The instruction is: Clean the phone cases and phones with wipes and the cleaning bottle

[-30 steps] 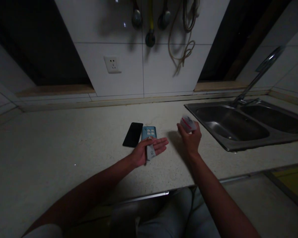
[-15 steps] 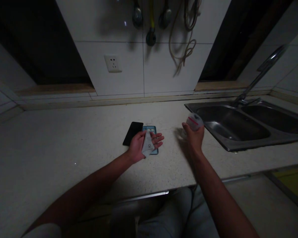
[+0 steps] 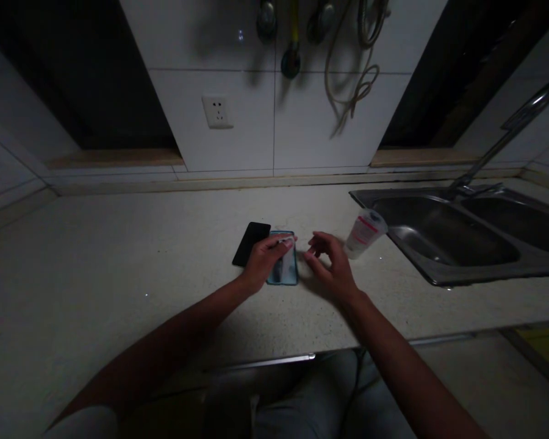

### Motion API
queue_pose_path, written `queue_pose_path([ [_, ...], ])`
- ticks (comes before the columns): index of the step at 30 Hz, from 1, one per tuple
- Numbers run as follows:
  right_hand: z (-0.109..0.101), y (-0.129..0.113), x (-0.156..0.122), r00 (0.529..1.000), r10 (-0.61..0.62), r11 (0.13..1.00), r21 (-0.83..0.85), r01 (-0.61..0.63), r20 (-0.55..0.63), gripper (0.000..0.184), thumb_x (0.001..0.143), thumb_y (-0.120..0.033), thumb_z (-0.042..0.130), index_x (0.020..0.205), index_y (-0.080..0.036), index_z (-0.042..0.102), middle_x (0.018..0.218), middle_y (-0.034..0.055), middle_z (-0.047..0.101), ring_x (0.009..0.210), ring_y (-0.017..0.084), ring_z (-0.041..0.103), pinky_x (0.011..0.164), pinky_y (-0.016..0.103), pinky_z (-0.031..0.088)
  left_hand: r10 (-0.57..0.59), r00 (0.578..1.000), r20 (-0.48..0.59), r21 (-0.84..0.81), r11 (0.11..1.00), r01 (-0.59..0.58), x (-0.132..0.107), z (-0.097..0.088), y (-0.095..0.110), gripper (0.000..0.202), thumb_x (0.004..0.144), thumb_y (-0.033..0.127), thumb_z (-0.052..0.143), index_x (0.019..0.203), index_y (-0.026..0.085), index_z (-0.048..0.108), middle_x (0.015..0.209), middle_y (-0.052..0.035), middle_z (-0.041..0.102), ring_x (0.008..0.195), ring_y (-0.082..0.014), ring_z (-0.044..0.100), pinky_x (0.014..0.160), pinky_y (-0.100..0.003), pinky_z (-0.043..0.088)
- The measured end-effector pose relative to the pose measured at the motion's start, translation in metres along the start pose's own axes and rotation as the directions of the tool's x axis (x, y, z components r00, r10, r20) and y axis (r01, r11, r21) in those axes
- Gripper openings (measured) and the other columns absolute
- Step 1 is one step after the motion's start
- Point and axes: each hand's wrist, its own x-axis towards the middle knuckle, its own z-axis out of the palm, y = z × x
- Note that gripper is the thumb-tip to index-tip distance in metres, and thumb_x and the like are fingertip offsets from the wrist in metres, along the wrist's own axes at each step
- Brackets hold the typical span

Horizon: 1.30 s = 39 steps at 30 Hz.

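Note:
My left hand (image 3: 264,259) is closed on a small grey cloth (image 3: 285,239), of which only a thin edge shows at the fingertips. Beneath those fingers a blue-rimmed phone case (image 3: 284,273) lies on the counter, partly covered by the hand. Left of the case rests a black phone (image 3: 249,245), dark side up. My right hand (image 3: 332,265) hovers just right of the case, fingers curled but apart, with nothing visible in them. Behind it stands a clear plastic cup (image 3: 366,230) with pink-red print.
The pale counter (image 3: 165,256) runs along a tiled wall with a socket (image 3: 217,112). On the right sits a double steel sink (image 3: 457,244) under a tall faucet (image 3: 498,134). Pipe valves and a looped cord (image 3: 361,91) hang on the wall.
My right hand has let go of the cup and moved left toward the case. My left hand has turned over from palm up, its fingers closing round the cloth.

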Motion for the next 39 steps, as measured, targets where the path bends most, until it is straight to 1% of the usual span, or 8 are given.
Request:
queue_pose_path([
  [5,0.017,-0.004,0.004,0.954,0.203,0.922,0.283,-0.262,0.221,0.045,0.079,-0.043,0.074,0.120,-0.026,0.063,0.105,0.0047,0.068,0.076,0.016,0.061,0.068,0.032,0.052,0.208,0.971,0.114,0.281,0.931,-0.233,-0.003,-0.001,0.006,0.013,0.081,0.025,0.074,0.092,0.024,0.080,0.123,-0.0087,0.065,0.130,-0.0251,0.050,0.113,-0.040,0.036],
  [11,0.021,-0.003,0.031,0.891,0.263,0.857,0.335,-0.392,0.370,0.029,0.074,-0.047,0.077,0.069,-0.019,0.070,0.064,-0.0016,0.060,0.060,0.013,0.051,0.058,0.028,0.045,0.283,0.947,0.154,0.410,0.853,-0.322,0.005,-0.011,0.008,0.013,0.088,0.028,0.064,0.088,0.024,0.077,0.118,-0.0098,0.064,0.131,-0.0264,0.046,0.112,-0.042,0.036],
  [16,0.025,0.023,0.064,0.902,0.305,0.847,0.347,-0.404,0.305,0.046,0.071,-0.058,0.077,0.055,-0.018,0.062,0.054,-0.0022,0.051,0.053,0.011,0.043,0.050,0.027,0.038,0.261,0.965,-0.009,0.556,0.804,-0.212,0.012,-0.026,0.009,0.014,0.087,0.033,0.065,0.092,0.022,0.073,0.106,-0.0085,0.061,0.105,-0.0247,0.055,0.103,-0.040,0.041],
  [23,0.031,0.044,0.063,0.887,0.425,0.686,0.576,-0.445,0.180,0.042,0.069,-0.058,0.080,0.071,-0.019,0.065,0.070,0.0028,0.066,0.066,0.017,0.059,0.064,0.034,0.052,0.132,0.988,-0.086,0.584,0.810,-0.057,0.007,-0.040,0.009,0.023,0.063,0.021,0.083,0.062,0.024,0.060,0.073,-0.0063,0.049,0.128,-0.0400,0.040,0.115,-0.046,0.023],
  [28,0.020,0.035,0.059,0.868,0.461,0.637,0.612,-0.469,0.185,0.040,0.072,-0.059,0.076,0.084,-0.022,0.065,0.075,0.0028,0.069,0.065,0.020,0.061,0.061,0.036,0.055,0.052,0.992,-0.119,0.568,0.823,0.025,0.003,-0.037,0.007,0.030,0.063,0.016,0.079,0.056,0.024,0.051,0.071,-0.0064,0.049,0.134,-0.0399,0.038,0.114,-0.046,0.027],
  [33,0.013,0.035,0.060,0.892,0.449,0.812,0.396,-0.429,0.045,0.044,0.073,-0.062,0.071,0.066,-0.021,0.056,0.058,-0.0037,0.052,0.054,0.014,0.048,0.051,0.027,0.042,0.036,0.990,-0.140,0.614,0.787,0.059,0.003,-0.036,0.007,0.033,0.063,0.016,0.076,0.050,0.024,0.046,0.063,-0.0055,0.049,0.125,-0.0380,0.049,0.108,-0.044,0.033],
  [36,0.015,0.033,0.055,0.943,0.331,0.940,0.086,-0.330,-0.007,0.048,0.080,-0.058,0.065,0.055,-0.021,0.049,0.052,-0.0055,0.040,0.052,0.012,0.039,0.049,0.026,0.031,0.055,0.995,-0.087,0.755,0.655,0.030,0.006,-0.037,0.009,0.030,0.065,0.019,0.073,0.049,0.025,0.048,0.059,-0.0048,0.051,0.106,-0.0350,0.060,0.099,-0.042,0.038],
  [39,0.017,0.030,0.052,0.954,0.298,0.953,0.043,-0.299,0.031,0.046,0.084,-0.056,0.062,0.057,-0.021,0.049,0.053,-0.0057,0.039,0.052,0.011,0.037,0.049,0.026,0.027,0.032,0.998,-0.049,0.854,0.519,0.025,0.008,-0.036,0.014,0.020,0.069,0.022,0.068,0.053,0.023,0.056,0.060,-0.0056,0.057,0.082,-0.0286,0.063,0.084,-0.039,0.043],
])
